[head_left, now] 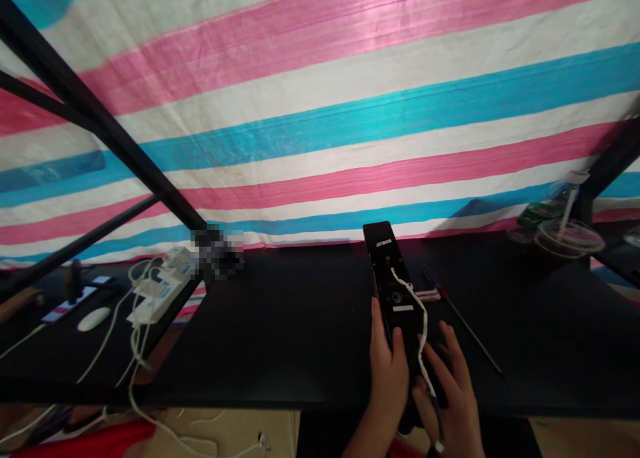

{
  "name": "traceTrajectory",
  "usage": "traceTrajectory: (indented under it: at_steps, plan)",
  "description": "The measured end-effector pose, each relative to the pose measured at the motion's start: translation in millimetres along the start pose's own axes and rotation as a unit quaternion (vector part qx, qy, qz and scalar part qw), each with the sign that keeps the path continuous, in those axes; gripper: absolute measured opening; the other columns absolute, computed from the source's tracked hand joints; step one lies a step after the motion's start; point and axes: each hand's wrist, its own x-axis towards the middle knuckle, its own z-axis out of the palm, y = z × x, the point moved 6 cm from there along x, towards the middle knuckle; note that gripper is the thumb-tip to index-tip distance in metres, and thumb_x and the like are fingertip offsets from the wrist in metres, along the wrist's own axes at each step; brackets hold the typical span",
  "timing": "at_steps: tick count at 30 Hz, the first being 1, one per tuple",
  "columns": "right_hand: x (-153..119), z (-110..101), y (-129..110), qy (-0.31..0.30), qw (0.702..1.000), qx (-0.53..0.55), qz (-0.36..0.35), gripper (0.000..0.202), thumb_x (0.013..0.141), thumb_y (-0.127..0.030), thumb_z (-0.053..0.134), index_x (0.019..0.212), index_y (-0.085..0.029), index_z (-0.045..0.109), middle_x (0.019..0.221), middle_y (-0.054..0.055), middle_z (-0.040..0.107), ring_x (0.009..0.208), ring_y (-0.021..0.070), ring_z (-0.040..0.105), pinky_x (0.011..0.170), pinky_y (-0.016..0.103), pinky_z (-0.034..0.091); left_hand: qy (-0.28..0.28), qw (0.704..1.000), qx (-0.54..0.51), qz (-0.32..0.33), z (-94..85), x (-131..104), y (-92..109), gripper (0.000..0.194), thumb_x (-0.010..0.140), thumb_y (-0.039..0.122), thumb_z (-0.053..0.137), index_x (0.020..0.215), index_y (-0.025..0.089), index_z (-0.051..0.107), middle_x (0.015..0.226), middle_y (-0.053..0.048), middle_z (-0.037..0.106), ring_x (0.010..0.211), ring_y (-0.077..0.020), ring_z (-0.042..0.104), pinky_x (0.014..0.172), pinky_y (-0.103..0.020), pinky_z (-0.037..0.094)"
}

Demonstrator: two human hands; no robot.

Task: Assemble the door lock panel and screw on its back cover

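Observation:
A long, narrow black device (386, 253) with pale labels and a round fitting stands tilted over the black table in front of me. My left hand (389, 365) grips its left edge, thumb on the face and fingers along the side. From the device's upper part a white-sleeved cable (424, 321) runs down towards me. Beside the lower right part of the device is my right hand (450, 391), fingers spread, with the cable passing between thumb and forefinger; no firm hold on it shows. A long screwdriver (467, 325) lies on the table to the right.
The black table (280, 338) meets a striped sheet (320, 138) at the back. Back right are a lidded plastic bowl (570, 239) and a plastic bottle (543, 211). On the left table are a white power strip (163, 299), tangled cables, a white mouse (94, 319) and a phone (75, 300).

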Motion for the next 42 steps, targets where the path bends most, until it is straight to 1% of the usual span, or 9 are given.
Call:
traceTrajectory:
  at_steps: [5, 10, 16, 22, 25, 28, 32, 37, 42]
  plan:
    - [-5.1, 11.5, 10.2, -0.075, 0.997, -0.012, -0.032, 0.063, 0.098, -0.021, 0.052, 0.159, -0.026, 0.035, 0.167, 0.013, 0.028, 0.149, 0.0355, 0.037, 0.109, 0.048, 0.051, 0.005, 1.0, 0.003, 0.02, 3.3, -0.3, -8.8, 0.062, 0.103, 0.041, 0.041, 0.161, 0.024, 0.029, 0.17, -0.004, 0.025, 0.157, -0.0193, 0.021, 0.128, -0.034, 0.019]
    - [-6.0, 12.8, 6.7, -0.097, 0.993, -0.05, -0.043, 0.068, 0.098, -0.018, 0.052, 0.161, -0.028, 0.029, 0.169, 0.012, 0.024, 0.152, 0.0374, 0.026, 0.11, 0.054, 0.047, -0.005, 1.0, 0.011, 0.012, 1.0, -1.9, -6.8, 0.059, 0.104, 0.037, 0.037, 0.161, 0.024, 0.027, 0.17, -0.001, 0.024, 0.157, -0.0165, 0.018, 0.128, -0.033, 0.016]
    - [-3.3, 4.8, -1.4, -0.104, 0.993, -0.029, -0.039, 0.067, 0.098, -0.017, 0.052, 0.161, -0.026, 0.03, 0.169, 0.015, 0.022, 0.147, 0.0356, 0.037, 0.109, 0.044, 0.05, -0.005, 0.999, 0.048, 0.022, 1.0, 0.6, -3.0, 0.058, 0.104, 0.032, 0.04, 0.161, 0.027, 0.029, 0.169, -0.003, 0.029, 0.156, -0.0201, 0.023, 0.129, -0.04, 0.018]
    - [3.2, 14.0, 6.0, -0.131, 0.99, -0.024, -0.035, 0.065, 0.097, -0.015, 0.054, 0.158, -0.026, 0.036, 0.169, 0.014, 0.021, 0.145, 0.0332, 0.042, 0.107, 0.041, 0.052, -0.013, 0.999, 0.019, 0.025, 2.4, 1.8, -3.3, 0.057, 0.104, 0.033, 0.038, 0.16, 0.027, 0.03, 0.169, -0.003, 0.029, 0.156, -0.0198, 0.024, 0.128, -0.039, 0.02]
    - [5.3, 15.2, 12.6, -0.108, 0.994, -0.024, -0.026, 0.06, 0.096, -0.015, 0.055, 0.154, -0.027, 0.044, 0.168, 0.013, 0.025, 0.143, 0.0324, 0.046, 0.108, 0.042, 0.052, -0.014, 1.0, 0.023, 0.014, 5.0, 0.2, -2.3, 0.058, 0.105, 0.034, 0.036, 0.161, 0.026, 0.026, 0.171, -0.004, 0.024, 0.157, -0.0196, 0.021, 0.129, -0.039, 0.02]
    - [1.1, 8.2, 11.4, -0.065, 0.995, -0.029, -0.063, 0.05, 0.095, -0.017, 0.058, 0.144, -0.028, 0.058, 0.167, 0.011, 0.03, 0.143, 0.0353, 0.047, 0.107, 0.049, 0.053, -0.024, 0.999, 0.032, 0.001, 6.8, -0.9, -1.4, 0.057, 0.106, 0.034, 0.033, 0.162, 0.026, 0.023, 0.171, -0.003, 0.021, 0.158, -0.0183, 0.018, 0.129, -0.038, 0.018]
    - [-13.0, -3.5, 6.0, -0.063, 0.99, -0.024, -0.12, 0.039, 0.093, -0.018, 0.061, 0.13, -0.027, 0.067, 0.158, 0.014, 0.044, 0.143, 0.0381, 0.047, 0.099, 0.055, 0.058, -0.035, 0.999, 0.036, -0.003, 5.8, -0.2, -1.0, 0.057, 0.106, 0.035, 0.032, 0.162, 0.026, 0.023, 0.172, -0.002, 0.02, 0.158, -0.0166, 0.016, 0.129, -0.036, 0.014]
    - [-23.9, -14.4, 8.3, -0.054, 0.99, -0.017, -0.128, 0.02, 0.094, -0.015, 0.059, 0.102, -0.025, 0.073, 0.139, 0.011, 0.062, 0.139, 0.0347, 0.051, 0.095, 0.051, 0.061, -0.021, 0.999, 0.035, 0.005, 6.1, 0.5, -2.3, 0.058, 0.106, 0.035, 0.034, 0.162, 0.026, 0.023, 0.172, -0.002, 0.019, 0.158, -0.0168, 0.014, 0.129, -0.036, 0.012]
    - [-23.0, -18.4, 18.5, -0.04, 0.993, -0.063, -0.09, 0.024, 0.096, -0.026, 0.059, 0.115, -0.027, 0.074, 0.131, 0.012, 0.061, 0.125, 0.0332, 0.061, 0.089, 0.05, 0.062, -0.016, 0.999, 0.041, 0.011, 7.8, -2.9, -3.1, 0.058, 0.106, 0.038, 0.033, 0.163, 0.028, 0.021, 0.172, -0.003, 0.019, 0.158, -0.0182, 0.016, 0.129, -0.037, 0.015]
